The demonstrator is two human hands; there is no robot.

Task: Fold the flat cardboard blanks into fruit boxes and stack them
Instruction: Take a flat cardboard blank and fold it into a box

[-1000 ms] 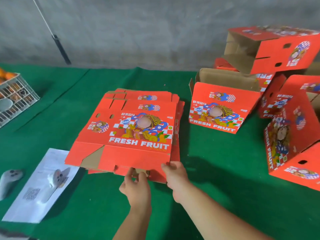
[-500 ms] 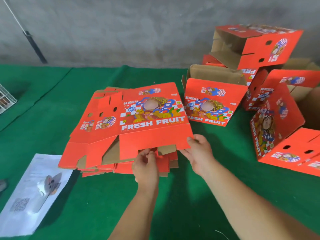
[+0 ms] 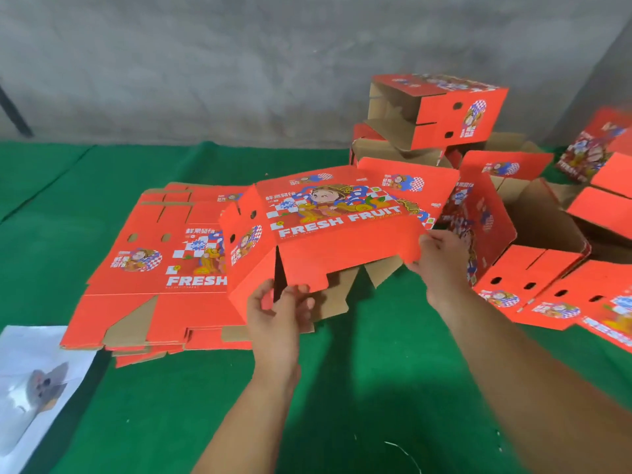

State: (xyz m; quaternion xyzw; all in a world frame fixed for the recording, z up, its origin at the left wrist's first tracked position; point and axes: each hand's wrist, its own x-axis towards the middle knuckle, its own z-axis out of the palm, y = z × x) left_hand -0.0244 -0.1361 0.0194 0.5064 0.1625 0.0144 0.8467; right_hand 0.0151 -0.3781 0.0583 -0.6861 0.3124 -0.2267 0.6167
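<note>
The top blank point(image 3: 342, 227) has come up off the pile of flat blanks point(image 3: 154, 278) since a moment ago and is opening into a sleeve. Left hand point(image 3: 277, 316) pinches its near flap, right hand point(image 3: 441, 258) grips the right edge. Bottom flaps likely come next; folded boxes point(image 3: 441, 111) wait behind.

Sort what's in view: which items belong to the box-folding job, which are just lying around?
Job:
- lifted blank, gripped by left hand and right hand
- stack of flat blanks
- folded boxes piled at right

Lying about:
- white printed sheet at lower left
- dark pole against the wall
- green cloth as work surface
</note>
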